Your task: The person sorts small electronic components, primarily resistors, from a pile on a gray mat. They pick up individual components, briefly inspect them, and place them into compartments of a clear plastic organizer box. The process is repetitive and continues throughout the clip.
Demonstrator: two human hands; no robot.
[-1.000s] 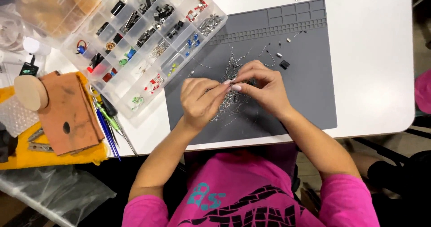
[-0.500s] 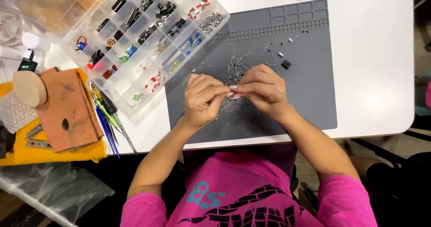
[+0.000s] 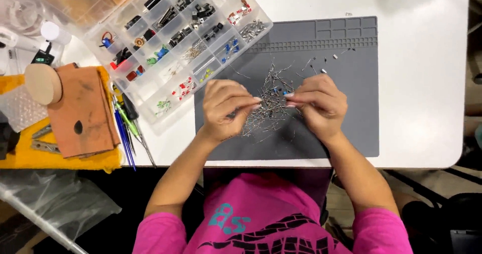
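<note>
Sorting is the step in hand, by the look of it: both hands are working at a tangled heap of wire-leaded components lying near the middle of the grey silicone work mat. The left hand is pinching its thumb and forefinger nearly closed toward 3 o'clock, and the right hand is pinching toward 9 o'clock; their fingertips are almost meeting over the heap, each seemingly nipping a thin lead, though the piece itself is too small to make out. The other fingers are curling loosely over the mat.

As a judgement, the next move is calling for a fine, light pull: the leads are interlocking, so one part needs teasing free without dragging the whole clump along.

The heap is looking springy and bristly, thin silvery wires with a few small blue bodies among them. The mat is matte and rubbery, with moulded ridges and shallow trays along its 12 o'clock edge; a few loose parts are lying apart at 1 o'clock of the heap. At 10 o'clock a clear plastic compartment box is sitting open, hard and glossy, its cells holding black, red, green and blue bits. At 9 o'clock, on the white table, a brown leathery sheet is resting on yellow cloth beside blue-handled tools.
</note>
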